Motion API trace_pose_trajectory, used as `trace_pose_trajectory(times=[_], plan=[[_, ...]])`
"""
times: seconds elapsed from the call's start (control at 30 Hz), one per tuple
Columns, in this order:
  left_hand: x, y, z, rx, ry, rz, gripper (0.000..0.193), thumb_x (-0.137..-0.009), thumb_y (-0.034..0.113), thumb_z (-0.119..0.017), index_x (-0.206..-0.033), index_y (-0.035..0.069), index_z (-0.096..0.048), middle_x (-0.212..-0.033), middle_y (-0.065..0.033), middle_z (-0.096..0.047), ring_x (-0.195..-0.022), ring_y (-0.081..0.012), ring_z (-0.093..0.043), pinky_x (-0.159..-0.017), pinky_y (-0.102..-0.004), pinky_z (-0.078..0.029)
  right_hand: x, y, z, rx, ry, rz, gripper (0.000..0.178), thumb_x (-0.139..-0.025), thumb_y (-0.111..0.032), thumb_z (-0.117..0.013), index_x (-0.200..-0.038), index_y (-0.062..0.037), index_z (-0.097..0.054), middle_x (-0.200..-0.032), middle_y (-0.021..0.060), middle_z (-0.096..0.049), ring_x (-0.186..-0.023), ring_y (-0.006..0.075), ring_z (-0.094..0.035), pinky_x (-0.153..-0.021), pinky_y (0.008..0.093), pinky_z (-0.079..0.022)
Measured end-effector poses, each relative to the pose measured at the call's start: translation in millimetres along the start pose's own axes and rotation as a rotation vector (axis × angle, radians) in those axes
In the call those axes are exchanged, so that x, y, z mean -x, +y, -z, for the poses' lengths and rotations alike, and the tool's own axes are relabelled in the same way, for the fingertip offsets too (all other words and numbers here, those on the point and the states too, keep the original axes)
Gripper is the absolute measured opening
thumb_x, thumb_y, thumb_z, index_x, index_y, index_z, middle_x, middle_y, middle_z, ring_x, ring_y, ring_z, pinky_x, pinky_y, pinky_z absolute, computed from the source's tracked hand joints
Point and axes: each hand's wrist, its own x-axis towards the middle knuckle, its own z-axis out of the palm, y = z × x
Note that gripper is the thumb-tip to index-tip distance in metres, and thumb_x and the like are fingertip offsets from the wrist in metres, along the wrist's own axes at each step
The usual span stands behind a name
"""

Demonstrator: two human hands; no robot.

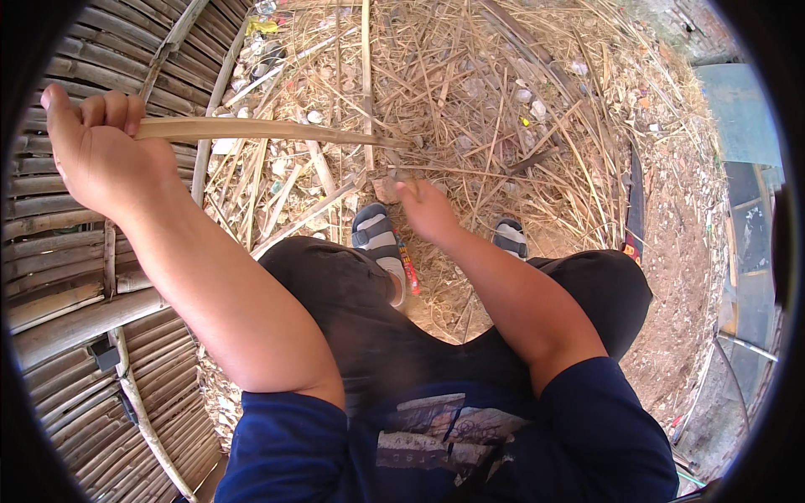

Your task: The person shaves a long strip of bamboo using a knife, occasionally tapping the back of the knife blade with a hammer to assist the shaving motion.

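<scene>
My left hand, raised at the left, is closed round one end of a pale split bamboo strip. The strip runs to the right, roughly level, and its narrower far end comes close above my right hand. That right hand is lower, in front of my knees, with its fingers curled closed. A small greyish end shows at its thumb; the rest of what it grips is hidden. Under the strip, other bamboo pieces lie on the ground.
A bamboo slat wall rises close on my left. Straw and splinters litter the ground. My sandalled foot has a red wrapper-like strip beside it. A long dark blade-like thing lies right of my knee, and bluish panels stand far right.
</scene>
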Motion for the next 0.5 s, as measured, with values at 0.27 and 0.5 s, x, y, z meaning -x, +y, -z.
trace_pose_trajectory(times=[0.27,0.5], plan=[[-13,0,21,0.037,-0.086,0.059,0.043,-0.099,0.023,-0.064,-0.074,0.013,-0.031,-0.066,0.0013,-0.023,-0.057,-0.0117,-0.022,-0.053,-0.0295,-0.022,21,-35,-2,-0.116,-0.06,0.325,0.045,-0.103,-0.044,-0.052,-0.103,0.0011,-0.059,-0.088,0.0203,-0.067,-0.077,0.038,-0.067,-0.073,0.0464,-0.051],[-19,-7,31,0.144,-0.234,0.133,0.052,-0.094,0.032,-0.07,-0.068,0.016,-0.029,-0.062,0.002,-0.02,-0.055,-0.0112,-0.02,-0.054,-0.0291,-0.019,-6,65,5,0.1,-0.075,-0.312,0.058,-0.1,-0.051,-0.05,-0.122,0.0011,-0.064,-0.109,0.0296,-0.068,-0.105,0.0466,-0.065,-0.092,0.0517,-0.05]])
